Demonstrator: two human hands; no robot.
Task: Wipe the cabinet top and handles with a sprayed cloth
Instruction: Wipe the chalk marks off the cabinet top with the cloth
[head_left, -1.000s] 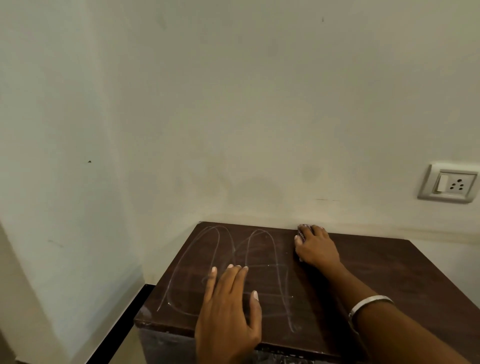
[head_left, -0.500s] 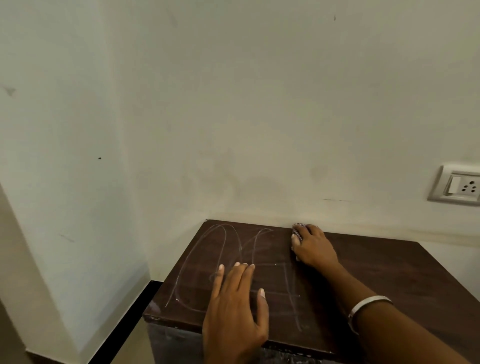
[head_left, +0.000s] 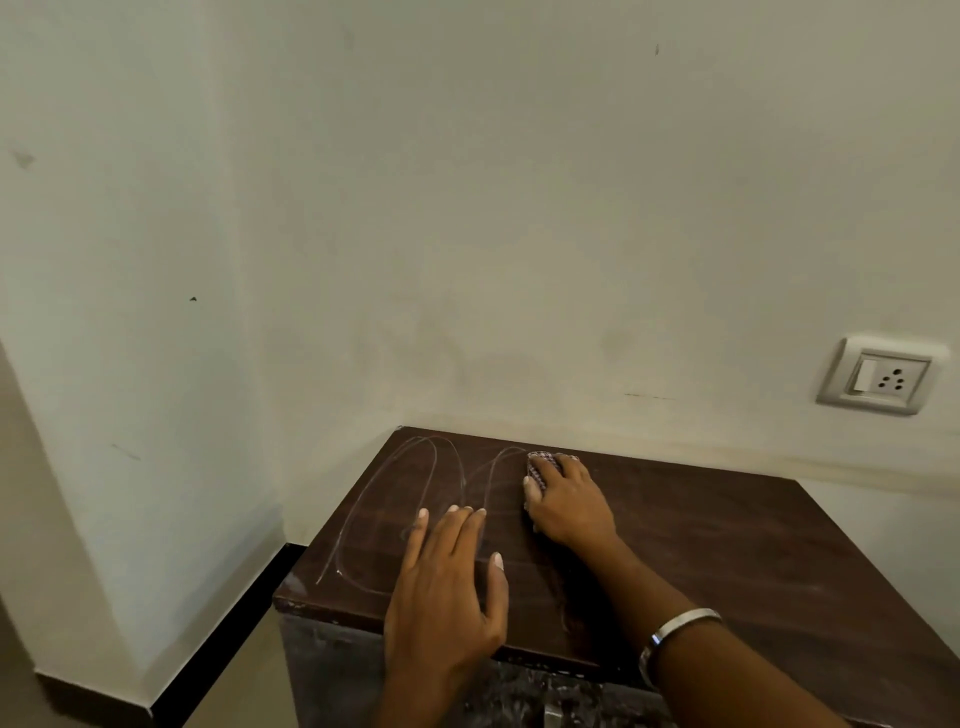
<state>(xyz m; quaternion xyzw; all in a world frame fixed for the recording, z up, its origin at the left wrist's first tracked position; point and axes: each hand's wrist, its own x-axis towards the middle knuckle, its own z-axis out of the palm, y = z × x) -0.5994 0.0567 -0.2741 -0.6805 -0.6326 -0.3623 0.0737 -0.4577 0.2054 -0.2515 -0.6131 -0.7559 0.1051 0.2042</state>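
The dark brown cabinet top (head_left: 727, 545) stands against the wall, with pale looping wipe streaks (head_left: 415, 493) across its left half. My right hand (head_left: 569, 501) presses a small checked cloth (head_left: 540, 462) flat on the top near the back edge; only the cloth's far end shows past my fingers. My left hand (head_left: 449, 582) lies flat on the front left part of the top, fingers straight and spread. The cabinet's front (head_left: 332, 670) is barely visible below the edge; its handles are not clearly seen.
White walls meet in a corner to the left behind the cabinet. A wall socket with a switch (head_left: 880, 376) sits at the right, above the top. A black skirting strip (head_left: 228, 618) runs along the floor at the left. A metal bangle (head_left: 675, 631) circles my right wrist.
My right hand with the cloth has slid a little forward and left along the back of the top. My left hand has stayed flat in place.
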